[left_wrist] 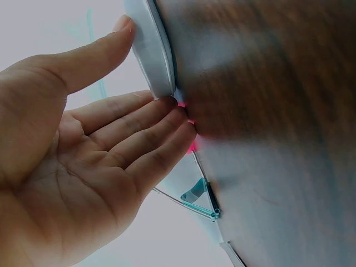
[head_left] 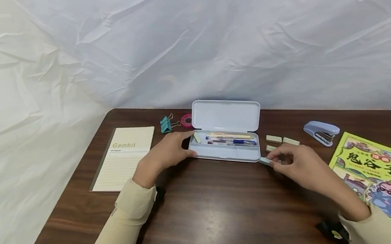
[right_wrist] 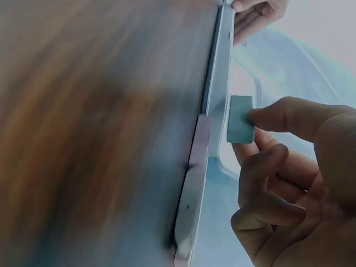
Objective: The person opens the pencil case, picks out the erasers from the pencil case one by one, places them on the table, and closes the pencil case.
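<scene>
An open white pencil case (head_left: 216,155) lies on the table with its lid raised at the back. Inside it are several pens (head_left: 232,137) and a pale eraser (head_left: 197,138) at the left end. Against the case's left end rests my left hand (head_left: 170,150), its fingers nearly straight in the left wrist view and the thumb at the front corner. Between thumb and fingers my right hand (head_left: 300,163) pinches a small blue-green eraser (right_wrist: 241,119), just beside the case's front right corner. Several pale erasers (head_left: 273,139) lie behind that hand.
Left of the case is a Gambit notebook (head_left: 128,156). A teal binder clip (head_left: 166,124) and a pink round object (head_left: 186,120) stand behind my left hand. On the right are a lilac stapler (head_left: 321,131) and a yellow-green comic book (head_left: 377,171). White sheeting hangs behind the table.
</scene>
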Action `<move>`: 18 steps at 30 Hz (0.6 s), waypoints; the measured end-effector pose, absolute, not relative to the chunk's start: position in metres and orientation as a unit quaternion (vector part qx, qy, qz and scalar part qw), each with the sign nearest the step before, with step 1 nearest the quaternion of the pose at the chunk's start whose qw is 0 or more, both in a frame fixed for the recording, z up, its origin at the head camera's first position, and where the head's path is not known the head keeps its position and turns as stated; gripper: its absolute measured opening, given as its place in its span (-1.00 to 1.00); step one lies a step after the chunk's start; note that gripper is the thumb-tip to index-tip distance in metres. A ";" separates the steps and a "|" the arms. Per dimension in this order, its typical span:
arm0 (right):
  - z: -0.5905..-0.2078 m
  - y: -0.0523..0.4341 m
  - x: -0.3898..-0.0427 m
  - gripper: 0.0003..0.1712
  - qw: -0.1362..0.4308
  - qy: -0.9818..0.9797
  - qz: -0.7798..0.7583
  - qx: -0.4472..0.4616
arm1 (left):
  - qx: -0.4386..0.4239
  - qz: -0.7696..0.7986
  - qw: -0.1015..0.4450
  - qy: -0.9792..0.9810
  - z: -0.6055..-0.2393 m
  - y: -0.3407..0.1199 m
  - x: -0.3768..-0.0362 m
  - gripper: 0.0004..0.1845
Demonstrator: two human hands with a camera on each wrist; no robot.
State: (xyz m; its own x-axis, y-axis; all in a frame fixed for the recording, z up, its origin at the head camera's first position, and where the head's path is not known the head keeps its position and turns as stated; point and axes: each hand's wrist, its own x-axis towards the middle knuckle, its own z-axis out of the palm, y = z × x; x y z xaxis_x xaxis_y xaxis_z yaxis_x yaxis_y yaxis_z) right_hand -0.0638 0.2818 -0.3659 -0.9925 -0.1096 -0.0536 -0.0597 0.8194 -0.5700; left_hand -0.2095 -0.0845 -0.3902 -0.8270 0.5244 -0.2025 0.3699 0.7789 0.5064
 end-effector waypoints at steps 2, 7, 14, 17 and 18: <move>-0.367 0.287 -0.061 -0.81 0.047 0.954 -0.293 -0.046 | 0.246 0.232 0.166 0.926 -0.390 -0.086 -0.209 -0.10; -0.368 0.291 -0.058 -0.80 0.059 0.955 -0.286 -0.053 | 0.251 0.223 0.150 0.930 -0.430 -0.094 -0.235 -0.03; -0.369 0.291 -0.058 -0.85 0.068 0.966 -0.246 -0.046 | 0.249 0.230 0.160 0.927 -0.400 -0.087 -0.216 -0.09; -0.368 0.291 -0.058 -0.87 0.068 0.968 -0.239 -0.044 | 0.245 0.233 0.165 0.926 -0.385 -0.085 -0.206 -0.10; -0.368 0.291 -0.058 -0.87 0.068 0.968 -0.237 -0.044 | 0.243 0.233 0.168 0.927 -0.383 -0.085 -0.205 -0.10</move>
